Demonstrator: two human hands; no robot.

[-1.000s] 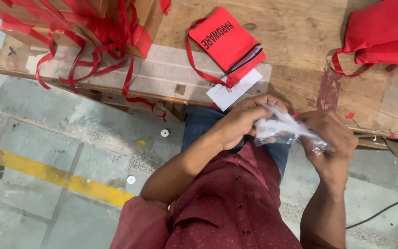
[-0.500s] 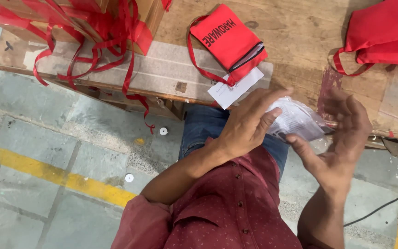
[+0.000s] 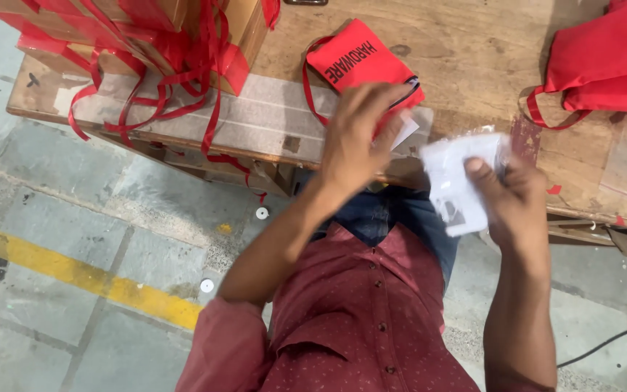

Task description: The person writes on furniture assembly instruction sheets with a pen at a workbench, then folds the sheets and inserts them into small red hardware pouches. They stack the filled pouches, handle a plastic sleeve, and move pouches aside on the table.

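Since half a second ago, your left hand (image 3: 361,134) has come off the clear plastic packet (image 3: 462,181) and gone forward to the red drawstring pouch (image 3: 364,62), and your right hand (image 3: 517,199) now carries the packet alone, lifted higher and nearer the counter (image 3: 473,51) edge.

Nearest you, your right hand's grip is closed on the packet: the thumb presses its face, the fingers are hidden behind. It hangs in the air above your lap, just short of the counter edge. With only a one-sided pinch on slick film, it could slide out and drop to the floor (image 3: 74,218); whatever small parts it holds I cannot make out, so a spill would be hard to find down there.

Farther out, your left hand is blurred with its fingers spread over the pouch and the white card (image 3: 404,131) beside it. Whether it has closed on either, I cannot tell. A hasty grab could nudge the card off the edge.

Beyond lie a second red bag (image 3: 604,65) and cartons trailing red ribbon (image 3: 183,72), loose enough to snag a sleeve.
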